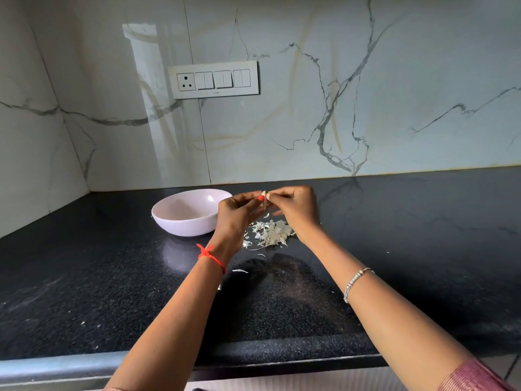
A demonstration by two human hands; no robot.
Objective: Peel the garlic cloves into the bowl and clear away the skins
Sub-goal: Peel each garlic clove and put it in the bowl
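Between fingers (253,199), pale papery clove (264,199)

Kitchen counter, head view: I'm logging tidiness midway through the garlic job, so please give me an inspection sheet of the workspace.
Surface: black counter, glossy and speckled, with a few pale specks on it.
Job's things: pale bowl on the counter left of the hands, contents unclear; garlic clove held above the counter; pile of skins below the hands, right of the bowl.
Clutter: stray skin piece lying apart from the pile, nearer the person.
Grippers: left hand and right hand both pinch the garlic clove.
Cables: nothing seen.
Surroundings: marble-patterned wall with a switch panel.
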